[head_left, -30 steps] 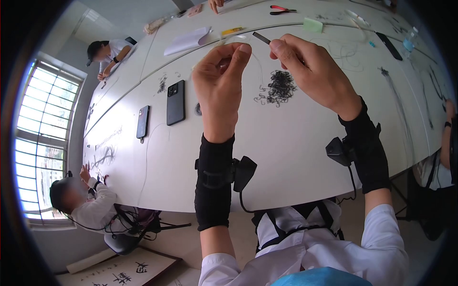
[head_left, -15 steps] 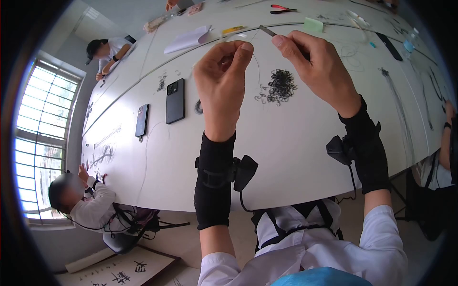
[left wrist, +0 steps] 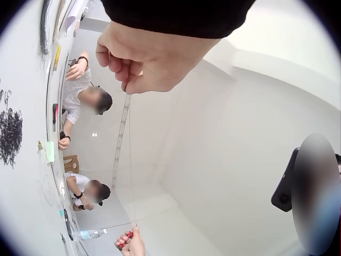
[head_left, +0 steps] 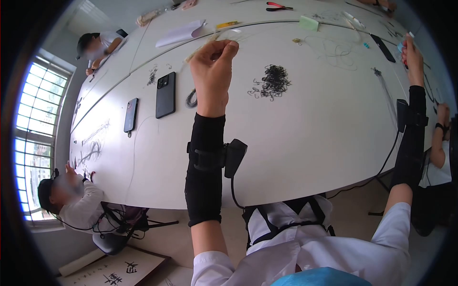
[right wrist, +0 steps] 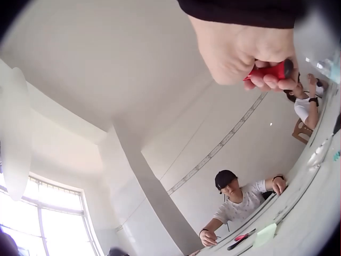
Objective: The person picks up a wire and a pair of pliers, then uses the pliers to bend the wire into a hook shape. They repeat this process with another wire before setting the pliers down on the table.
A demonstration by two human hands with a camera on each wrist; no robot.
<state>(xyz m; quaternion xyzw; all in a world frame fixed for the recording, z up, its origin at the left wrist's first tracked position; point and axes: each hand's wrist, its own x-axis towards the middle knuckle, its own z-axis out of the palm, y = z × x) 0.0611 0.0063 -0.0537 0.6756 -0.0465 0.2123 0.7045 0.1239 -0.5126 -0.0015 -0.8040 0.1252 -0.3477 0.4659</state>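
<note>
Raised over the white table (head_left: 305, 138), the left hand (head_left: 212, 71) pinches the end of a thin line (left wrist: 132, 160) between thumb and fingertips. In the left wrist view the line runs taut to the right hand (left wrist: 136, 246). Far out to the right in the head view, the right hand (head_left: 413, 62) has its fingers curled round a red-handled tool (right wrist: 269, 70); its tip cannot be made out. A pile of small dark hooks (head_left: 275, 81) lies on the table between the hands. Behind the left wrist is a dark coil (head_left: 191, 99).
Two phones (head_left: 165, 95) (head_left: 131, 115) lie on the left of the table. Across the back are white paper (head_left: 180, 33), a yellow tool (head_left: 226, 24), red-black pliers (head_left: 279, 6) and a green note (head_left: 308, 23). A dark bar (head_left: 382, 47) is near the right hand. Other people sit around.
The right hand has swung far out to the right, away from the left hand. The left hand keeps its pinch. The head view has shifted slightly.
</note>
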